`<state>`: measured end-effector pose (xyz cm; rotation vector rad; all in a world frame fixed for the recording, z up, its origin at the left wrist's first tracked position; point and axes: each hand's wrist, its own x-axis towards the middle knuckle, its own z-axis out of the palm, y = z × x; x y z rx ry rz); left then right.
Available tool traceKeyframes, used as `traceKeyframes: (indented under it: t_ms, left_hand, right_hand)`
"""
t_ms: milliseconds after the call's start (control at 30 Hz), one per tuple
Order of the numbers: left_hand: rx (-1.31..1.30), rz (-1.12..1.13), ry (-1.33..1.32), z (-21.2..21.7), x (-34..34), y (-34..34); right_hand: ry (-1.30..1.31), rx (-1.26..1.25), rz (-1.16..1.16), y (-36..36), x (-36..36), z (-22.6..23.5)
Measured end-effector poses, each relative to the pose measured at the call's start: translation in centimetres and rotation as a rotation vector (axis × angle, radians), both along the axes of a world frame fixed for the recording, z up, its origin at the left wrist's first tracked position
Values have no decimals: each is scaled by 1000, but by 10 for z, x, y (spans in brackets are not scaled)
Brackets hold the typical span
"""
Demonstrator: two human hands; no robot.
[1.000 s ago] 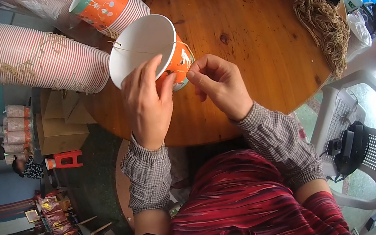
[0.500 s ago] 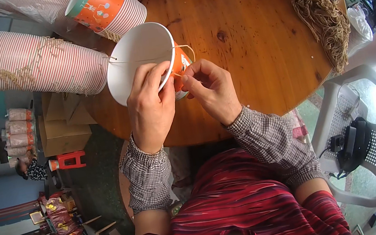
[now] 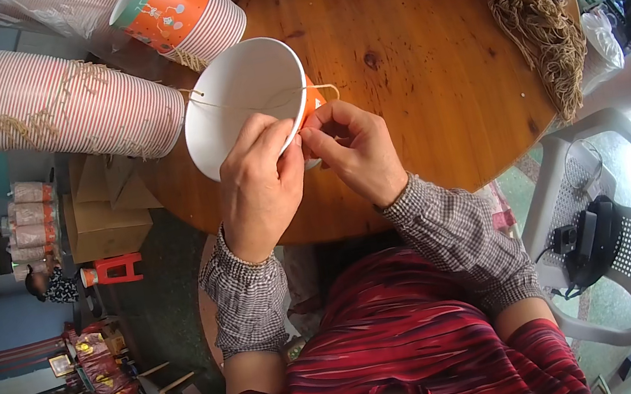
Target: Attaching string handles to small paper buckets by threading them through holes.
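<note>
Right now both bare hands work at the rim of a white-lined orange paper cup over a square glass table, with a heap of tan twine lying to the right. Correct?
Not quite. The table is round and wooden, as the head view shows. Otherwise right: left hand and right hand at the white-lined orange paper cup, heap of tan twine to the right.

Both forearms come up from the lower edge, checked cuffs at the wrists; left hand (image 3: 256, 182) palm down, fingers curled, thumb and forefinger pinched; right hand (image 3: 357, 148) just beside it, fingertips (image 3: 314, 126) pinched and touching the left's; knuckles up.
</note>
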<state>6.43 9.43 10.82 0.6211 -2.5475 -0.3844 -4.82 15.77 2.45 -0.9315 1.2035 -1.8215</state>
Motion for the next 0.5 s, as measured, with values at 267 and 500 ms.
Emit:
traceKeyframes:
  t_ms: [267, 500]
  left_hand:
    - [-44, -22, 15, 0, 16, 16]
    - [37, -125, 79, 2, 36, 40]
  right_hand:
    - [761, 109, -140, 48, -20, 43]
    - [949, 27, -87, 85, -13, 50]
